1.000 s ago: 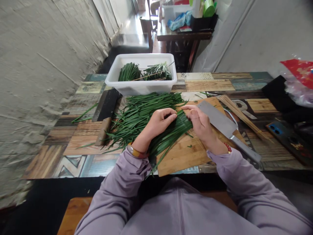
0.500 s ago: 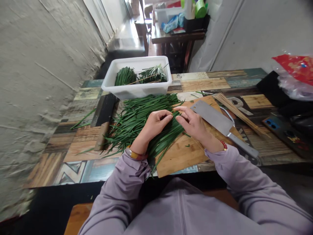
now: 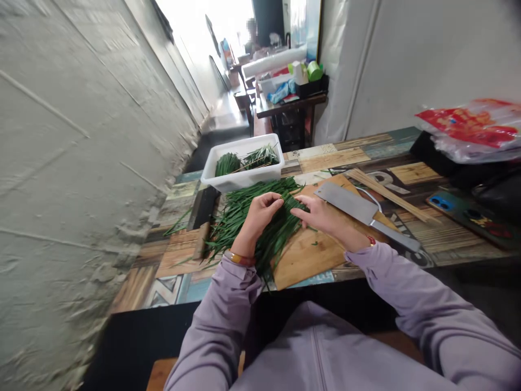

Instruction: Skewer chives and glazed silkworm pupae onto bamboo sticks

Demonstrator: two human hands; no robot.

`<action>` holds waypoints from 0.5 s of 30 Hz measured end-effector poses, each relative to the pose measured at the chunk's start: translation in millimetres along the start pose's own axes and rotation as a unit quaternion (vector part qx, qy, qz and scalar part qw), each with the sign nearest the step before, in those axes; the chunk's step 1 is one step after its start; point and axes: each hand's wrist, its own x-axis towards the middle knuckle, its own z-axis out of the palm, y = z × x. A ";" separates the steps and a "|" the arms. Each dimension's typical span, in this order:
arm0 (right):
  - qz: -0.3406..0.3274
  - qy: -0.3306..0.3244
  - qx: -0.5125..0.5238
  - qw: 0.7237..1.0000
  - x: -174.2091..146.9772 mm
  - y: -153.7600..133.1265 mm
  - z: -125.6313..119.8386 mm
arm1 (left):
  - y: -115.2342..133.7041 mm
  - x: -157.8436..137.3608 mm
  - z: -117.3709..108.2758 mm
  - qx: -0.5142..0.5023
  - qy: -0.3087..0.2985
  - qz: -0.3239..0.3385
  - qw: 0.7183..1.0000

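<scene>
A broad heap of garlic chives [image 3: 244, 212] lies across the table and over the left part of a wooden cutting board [image 3: 313, 260]. My left hand [image 3: 262, 214] is over the heap, thumb and forefinger pinched together at the chives; the exact stalks in the pinch are hard to make out. Facing it, my right hand [image 3: 319, 216] touches the right ends of the chives, its thumb and fingers apart with green leaves between them. A cleaver [image 3: 350, 203] rests on the board's right side, just beyond my right hand, its handle toward the lower right.
Behind the heap, a white plastic tub [image 3: 248, 178] holds bundled chives. Thin wooden sticks [image 3: 391, 195] lie right of the cleaver. A phone [image 3: 468, 217] and a red plastic bag [image 3: 476, 127] are farther right. A dark block [image 3: 204, 206] sits left of the heap.
The view has tilted up and shifted left, showing more of the room behind. My right thumb and fingers have come closer together around the chive ends; my left hand keeps its pinch.
</scene>
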 end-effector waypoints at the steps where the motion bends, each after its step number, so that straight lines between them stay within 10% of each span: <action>1: 0.004 -0.008 0.003 1.000 -2.5 -5.4 -0.5 | 5.0 -3.6 -1.4 -0.006 0.005 0.000 1.000; 15: -0.097 0.028 0.040 0.994 -45.4 -78.2 -13.2 | 50.8 -57.6 -32.4 -0.022 0.112 0.071 0.991</action>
